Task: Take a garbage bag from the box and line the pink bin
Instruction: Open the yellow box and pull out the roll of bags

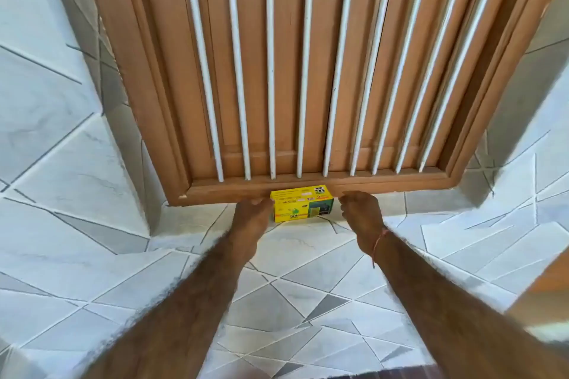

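Head view. A yellow box point(301, 204) of bin bags stands on a tiled sill point(308, 243), at the sill's far edge, its back against the bottom rail of a wooden frame point(308, 186) fitted with white bars point(271, 71). Both forearms reach forward over the sill. The left hand point(251, 214) lies at the left end of the box, fingers curled and apparently touching that end; whether they grip it cannot be told. The right hand point(360, 209) is just beside the right end, fingers loosely bent with the tips bunched toward the box, and a narrow gap seems to remain. A red thread point(378, 243) circles the right wrist. Neither hand holds a bag. The pink bin is out of view, and no bag shows outside the box.

Step in hand, as judged: the first one, taking hold of the box, with nothing drawn from it yet. The next move calls for closing both hands on the box ends, bringing it off the far edge toward the body, finding its opening, which is not visible here, and pinching out one bag.
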`<state>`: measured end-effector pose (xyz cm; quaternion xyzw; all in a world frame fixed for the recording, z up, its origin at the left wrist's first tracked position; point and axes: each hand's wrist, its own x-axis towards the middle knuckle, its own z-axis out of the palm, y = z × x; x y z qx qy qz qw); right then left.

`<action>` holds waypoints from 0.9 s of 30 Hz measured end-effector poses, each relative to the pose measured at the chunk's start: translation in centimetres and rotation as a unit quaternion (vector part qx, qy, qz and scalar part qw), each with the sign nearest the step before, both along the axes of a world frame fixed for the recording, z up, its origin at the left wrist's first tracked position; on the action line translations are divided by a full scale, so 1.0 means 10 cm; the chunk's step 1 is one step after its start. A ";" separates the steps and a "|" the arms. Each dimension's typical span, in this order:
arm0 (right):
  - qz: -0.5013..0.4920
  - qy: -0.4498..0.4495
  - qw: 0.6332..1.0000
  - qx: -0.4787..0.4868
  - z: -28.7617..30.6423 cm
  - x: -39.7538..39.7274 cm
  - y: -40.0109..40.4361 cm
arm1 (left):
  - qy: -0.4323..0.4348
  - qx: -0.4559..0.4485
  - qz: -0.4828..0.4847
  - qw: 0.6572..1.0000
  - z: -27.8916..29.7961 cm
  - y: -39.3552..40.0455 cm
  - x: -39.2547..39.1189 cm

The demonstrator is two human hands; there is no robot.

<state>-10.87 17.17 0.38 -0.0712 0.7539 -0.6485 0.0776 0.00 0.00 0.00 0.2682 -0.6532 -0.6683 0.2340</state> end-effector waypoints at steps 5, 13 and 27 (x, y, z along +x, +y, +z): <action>0.060 0.003 0.998 0.022 0.00 -0.21 -0.10 | -0.019 -0.031 0.037 0.999 -0.04 0.15 -0.25; 0.055 -0.010 0.986 -0.154 -0.13 -0.07 -0.12 | 0.106 0.064 0.188 0.974 0.02 0.28 -0.20; -0.027 -0.005 0.966 -0.258 0.07 0.96 -0.25 | 0.123 0.125 0.051 0.983 0.20 0.31 0.73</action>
